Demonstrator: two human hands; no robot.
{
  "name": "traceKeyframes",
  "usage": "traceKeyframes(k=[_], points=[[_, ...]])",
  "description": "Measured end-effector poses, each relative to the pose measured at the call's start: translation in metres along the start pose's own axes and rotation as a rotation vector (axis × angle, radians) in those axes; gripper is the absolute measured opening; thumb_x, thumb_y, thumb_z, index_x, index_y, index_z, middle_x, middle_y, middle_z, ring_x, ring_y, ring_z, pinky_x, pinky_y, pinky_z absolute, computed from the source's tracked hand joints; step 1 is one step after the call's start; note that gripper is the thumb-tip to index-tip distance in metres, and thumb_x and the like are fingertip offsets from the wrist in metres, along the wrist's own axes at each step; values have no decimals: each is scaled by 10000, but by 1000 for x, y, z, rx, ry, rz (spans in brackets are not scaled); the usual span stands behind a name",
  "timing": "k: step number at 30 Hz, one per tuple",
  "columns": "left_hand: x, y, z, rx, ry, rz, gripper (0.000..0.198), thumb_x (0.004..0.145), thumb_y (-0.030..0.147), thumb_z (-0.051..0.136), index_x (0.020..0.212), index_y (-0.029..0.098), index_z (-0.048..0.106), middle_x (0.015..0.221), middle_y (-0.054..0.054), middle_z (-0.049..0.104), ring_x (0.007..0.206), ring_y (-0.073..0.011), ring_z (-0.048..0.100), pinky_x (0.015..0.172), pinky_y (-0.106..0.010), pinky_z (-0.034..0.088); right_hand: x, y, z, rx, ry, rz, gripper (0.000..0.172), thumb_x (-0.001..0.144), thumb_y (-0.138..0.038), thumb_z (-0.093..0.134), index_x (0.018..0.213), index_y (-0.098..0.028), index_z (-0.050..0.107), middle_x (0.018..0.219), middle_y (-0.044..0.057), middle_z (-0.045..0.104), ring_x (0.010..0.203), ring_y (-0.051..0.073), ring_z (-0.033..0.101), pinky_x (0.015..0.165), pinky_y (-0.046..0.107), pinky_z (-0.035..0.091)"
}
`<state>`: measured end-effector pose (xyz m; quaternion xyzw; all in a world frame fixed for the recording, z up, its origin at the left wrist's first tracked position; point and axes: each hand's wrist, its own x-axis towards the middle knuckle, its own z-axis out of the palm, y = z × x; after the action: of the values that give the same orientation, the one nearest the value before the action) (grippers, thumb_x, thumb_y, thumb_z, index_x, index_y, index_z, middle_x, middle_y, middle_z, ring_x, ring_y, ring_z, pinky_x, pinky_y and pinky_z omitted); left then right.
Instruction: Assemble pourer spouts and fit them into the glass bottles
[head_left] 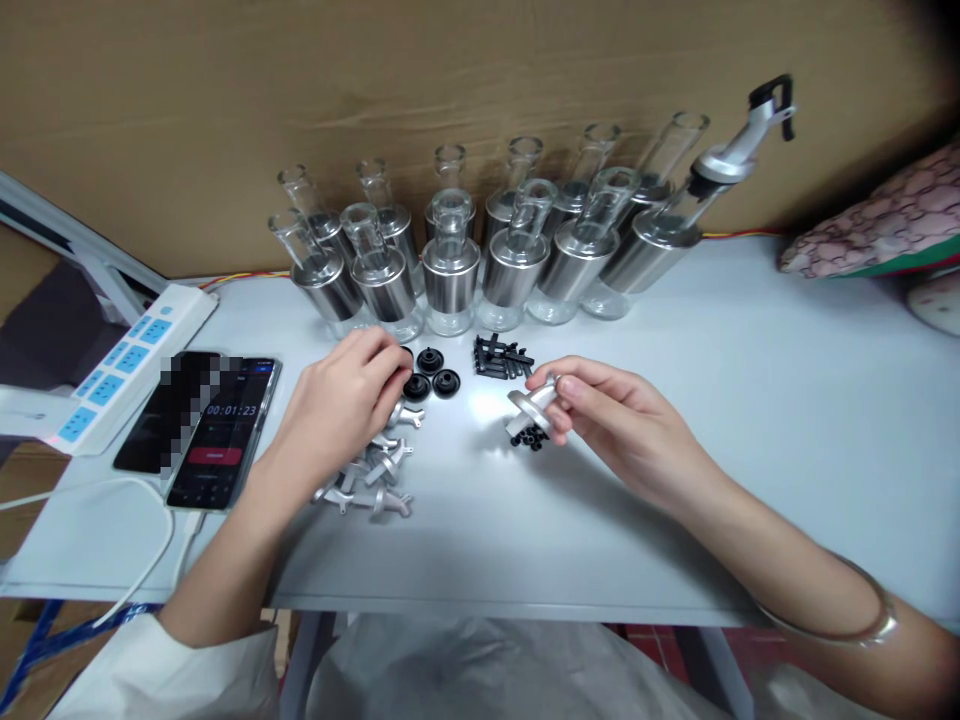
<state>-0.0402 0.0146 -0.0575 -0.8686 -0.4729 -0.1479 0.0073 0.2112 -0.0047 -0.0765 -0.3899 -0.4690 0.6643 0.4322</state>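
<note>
My right hand (pixel 607 410) is closed on a silver pourer spout (pixel 531 408), held tilted just over a small pile of black caps (pixel 531 438). My left hand (pixel 349 385) has its fingers curled together at the black round stoppers (pixel 430 361). Its fingertips partly cover a stopper, and whatever they grip is hidden. Below that hand lies a loose heap of more silver spouts (pixel 386 464). Several black levers (pixel 501 357) are piled between the stoppers and my right hand.
Two rows of glass bottles with steel sleeves (pixel 451 275) stand along the cardboard backing. The rightmost carries a complete pourer (pixel 724 165). At the left lie two phones (pixel 225 430), one showing a timer, a power strip (pixel 127 365) and a white cable (pixel 169 525).
</note>
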Motion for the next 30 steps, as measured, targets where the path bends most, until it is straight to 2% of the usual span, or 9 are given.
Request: traceKeyframes(k=[2,4,8,12,15,18,23,30], points=[[0,7,-1,-256,182,-21,116,938,182,492,912,172,605,874,-37,593,802,-161,578,688,-270,491,0,2,-2,9,18,-15,249,790,-431,731,836,-188,703,536,-48,572,501,91,526,560,246,442],[0,17,2,-575,289,-48,78,921,155,528,881,180,591,831,-13,559,736,-125,554,629,-227,490,1,5,-4,16,10,-29,217,782,-396,750,825,-191,693,523,-46,608,483,88,553,533,228,450],[-2,36,19,-1205,235,-102,100,940,183,511,875,195,586,892,-3,493,691,-87,556,573,-189,550,0,8,-6,42,-16,-53,208,783,-368,760,810,-198,644,534,-42,665,479,92,610,523,210,479],[-8,45,34,-1506,173,-195,76,927,228,553,883,196,606,932,-10,459,779,-103,576,635,-218,608,-3,9,-3,10,-83,-60,181,817,-334,733,833,-193,620,603,-18,712,547,115,671,570,229,522],[-12,47,38,-1630,99,-224,79,932,237,553,906,204,619,949,-15,466,806,-101,568,661,-216,612,-4,10,0,5,-124,-80,126,845,-282,706,854,-194,616,668,-8,736,618,116,702,621,230,546],[-13,47,38,-1689,81,-249,88,940,221,543,927,220,629,959,-11,487,793,-85,572,684,-208,608,-4,12,0,-6,-135,-80,83,858,-236,690,866,-196,618,707,-8,746,663,105,712,657,216,554],[-13,50,35,-1629,106,-300,72,922,222,569,889,200,629,937,-17,519,776,-94,590,667,-208,611,-4,12,-2,-20,-149,-68,60,871,-208,674,869,-191,616,713,-5,748,674,100,713,667,205,556],[-12,48,31,-1576,111,-269,83,918,210,570,875,194,639,924,-20,534,780,-91,587,670,-200,615,-3,13,-4,15,-188,-59,76,861,-213,690,875,-190,619,735,6,760,689,117,727,675,221,564]])
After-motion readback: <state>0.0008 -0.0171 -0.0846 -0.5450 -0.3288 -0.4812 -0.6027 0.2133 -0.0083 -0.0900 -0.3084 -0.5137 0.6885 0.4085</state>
